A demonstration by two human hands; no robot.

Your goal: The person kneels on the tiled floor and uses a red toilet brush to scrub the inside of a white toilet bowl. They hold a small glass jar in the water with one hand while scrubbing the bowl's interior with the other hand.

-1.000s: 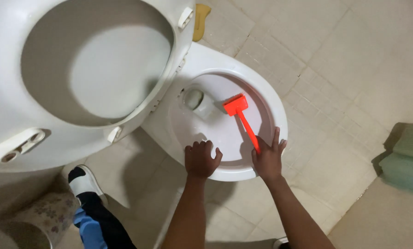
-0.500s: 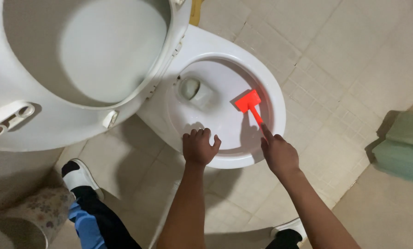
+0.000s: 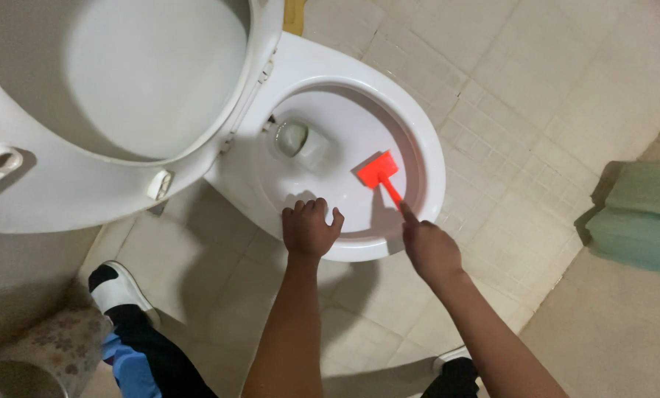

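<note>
A white toilet bowl (image 3: 433,158) lies below me with its seat and lid (image 3: 65,184) raised to the left. My right hand (image 3: 429,247) grips the thin handle of a bright orange-red scrubbing brush (image 3: 378,171); the brush's flat head rests on the bowl's inner right wall. My left hand (image 3: 309,228) rests on the near rim of the bowl, fingers curled over the edge. The drain opening (image 3: 295,138) shows at the bowl's back.
Beige tiled floor (image 3: 536,88) surrounds the toilet. A green ribbed object (image 3: 639,214) stands at the right edge. My left foot in a black and white slipper (image 3: 120,291) is at lower left, beside a floral patterned object (image 3: 43,350). A yellow item (image 3: 295,15) sits behind the bowl.
The brush head has shifted from the bowl's centre toward its right wall. My right hand has moved right and closed more tightly on the handle. My left hand stays on the rim.
</note>
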